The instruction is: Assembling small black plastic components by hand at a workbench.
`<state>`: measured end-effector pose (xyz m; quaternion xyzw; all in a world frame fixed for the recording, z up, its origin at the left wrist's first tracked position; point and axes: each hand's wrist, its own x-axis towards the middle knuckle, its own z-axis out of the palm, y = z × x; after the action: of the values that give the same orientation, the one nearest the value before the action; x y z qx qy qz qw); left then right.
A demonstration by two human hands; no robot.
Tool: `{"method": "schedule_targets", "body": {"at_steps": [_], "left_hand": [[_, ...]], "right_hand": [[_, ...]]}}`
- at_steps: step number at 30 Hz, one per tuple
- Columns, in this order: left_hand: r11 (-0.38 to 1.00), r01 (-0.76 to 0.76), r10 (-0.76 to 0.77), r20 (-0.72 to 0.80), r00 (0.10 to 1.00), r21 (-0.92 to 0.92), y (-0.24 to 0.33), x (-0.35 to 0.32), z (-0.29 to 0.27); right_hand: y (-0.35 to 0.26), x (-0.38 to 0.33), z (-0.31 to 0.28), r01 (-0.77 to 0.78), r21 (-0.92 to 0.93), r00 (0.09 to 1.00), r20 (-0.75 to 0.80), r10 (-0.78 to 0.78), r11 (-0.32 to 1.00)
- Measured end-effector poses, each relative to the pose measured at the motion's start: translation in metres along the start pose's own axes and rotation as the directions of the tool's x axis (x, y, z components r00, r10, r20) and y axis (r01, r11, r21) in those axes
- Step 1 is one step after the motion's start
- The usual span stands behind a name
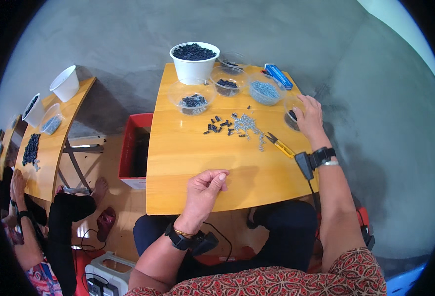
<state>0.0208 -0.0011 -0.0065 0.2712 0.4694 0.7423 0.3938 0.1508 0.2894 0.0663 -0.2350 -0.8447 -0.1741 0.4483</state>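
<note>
My left hand (205,192) is closed above the near part of the yellow wooden table (178,150). Its thumb presses against the bent fingers, and whatever they may hold is hidden. At the right edge my right hand (310,117) is over a clear plastic tub (289,106) with black pieces inside. Its thumb and fingers are apart, and I see nothing between them. Loose black pieces (221,126) lie mid-table beside a scatter of small silvery screw-like pieces (246,123). Close by rest yellow-handled thread snips (280,145), their blades pointing to the silvery pieces.
At the back stand a white bucket (194,66) full of black pieces, clear tubs (194,103) of black pieces and a tub of silvery pieces (265,91). A blue box (278,76) lies behind. Left are a red bin (128,150) and a co-worker's hands (18,185) at another table.
</note>
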Motion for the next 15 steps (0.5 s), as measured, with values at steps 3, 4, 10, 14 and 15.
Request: {"method": "schedule_targets", "body": {"at_steps": [3,4,10,14,15], "left_hand": [[1.000,-0.004,0.004,-0.026,1.000,-0.014,-0.001,0.000,-0.006],[0.999,-0.008,0.006,-0.032,0.999,-0.033,-0.001,0.000,-0.009],[1.000,-0.022,0.020,-0.072,0.997,-0.022,0.003,0.002,-0.010],[0.999,-0.040,0.038,-0.119,0.992,-0.020,0.003,0.004,-0.018],[0.999,-0.027,0.023,-0.124,0.992,-0.031,0.004,0.004,-0.020]], "right_hand": [[-0.049,0.000,0.008,-0.181,0.435,0.969,0.231,0.085,0.882],[-0.070,-0.001,0.007,-0.249,0.499,0.922,0.385,0.045,0.830],[-0.116,-0.003,0.033,-0.204,0.520,0.833,0.538,-0.132,0.829],[-0.127,0.004,0.054,-0.140,0.592,0.828,0.509,-0.234,0.794],[-0.129,0.006,0.059,-0.138,0.594,0.828,0.509,-0.236,0.793]]}}
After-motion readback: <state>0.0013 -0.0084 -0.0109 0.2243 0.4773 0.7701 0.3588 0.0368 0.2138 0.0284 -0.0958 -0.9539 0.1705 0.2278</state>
